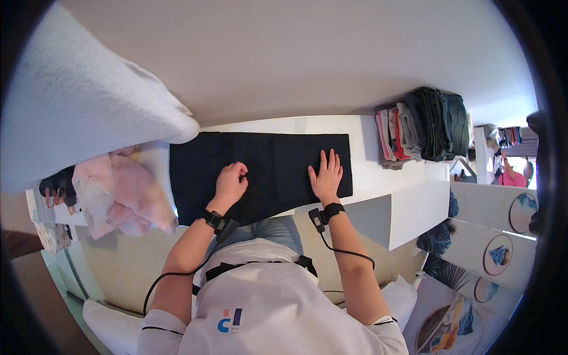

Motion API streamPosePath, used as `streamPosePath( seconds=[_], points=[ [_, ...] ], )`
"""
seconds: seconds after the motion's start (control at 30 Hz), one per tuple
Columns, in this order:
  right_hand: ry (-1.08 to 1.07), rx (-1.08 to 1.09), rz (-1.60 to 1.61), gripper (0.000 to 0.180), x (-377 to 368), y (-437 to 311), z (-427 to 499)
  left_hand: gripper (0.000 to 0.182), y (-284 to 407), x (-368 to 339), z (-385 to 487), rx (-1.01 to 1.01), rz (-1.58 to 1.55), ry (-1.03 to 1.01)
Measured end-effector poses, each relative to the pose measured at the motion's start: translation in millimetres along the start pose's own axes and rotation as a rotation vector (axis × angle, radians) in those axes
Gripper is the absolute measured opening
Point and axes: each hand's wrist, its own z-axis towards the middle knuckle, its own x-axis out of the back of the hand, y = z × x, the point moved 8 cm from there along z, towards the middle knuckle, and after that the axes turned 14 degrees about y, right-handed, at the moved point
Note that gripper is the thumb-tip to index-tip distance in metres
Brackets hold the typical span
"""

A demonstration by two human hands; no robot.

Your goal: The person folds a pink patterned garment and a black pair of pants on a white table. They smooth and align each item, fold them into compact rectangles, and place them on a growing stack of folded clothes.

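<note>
A black cloth garment (270, 173), smooth and laid out long, covers the middle of the white tabletop (368, 146). Its shape resembles folded trousers, and its wider left end hangs over the near table edge. My left hand (231, 183) rests over the left half of the cloth with its fingers curled in. No fabric shows bunched in it, though its underside is hidden. On the right end of the garment, my right hand (327, 175) lies palm down, fingers spread. Both wrists wear black straps with cabled devices.
Stacked folded clothes (421, 128) stand at the table's back right. Fluffy pink fabric (126, 195) lies at the left, beneath an overhanging pale fleecy cover (88, 102). A white panel (419, 217) juts out at the near right. Far right, a person in pink (512, 178) is partly visible.
</note>
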Motion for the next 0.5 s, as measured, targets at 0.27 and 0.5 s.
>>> streamPosePath(
  seconds=[0.27,0.5],
  points=[
    [-0.281,-0.076,0.823,0.048,-22,-171,-15,0.028,-63,134,-41,0.115,0.251,0.481],
    [-0.674,-0.356,0.681,0.061,-77,-230,-56,0.044,-165,159,-93,0.492,0.055,0.674]
  ],
)
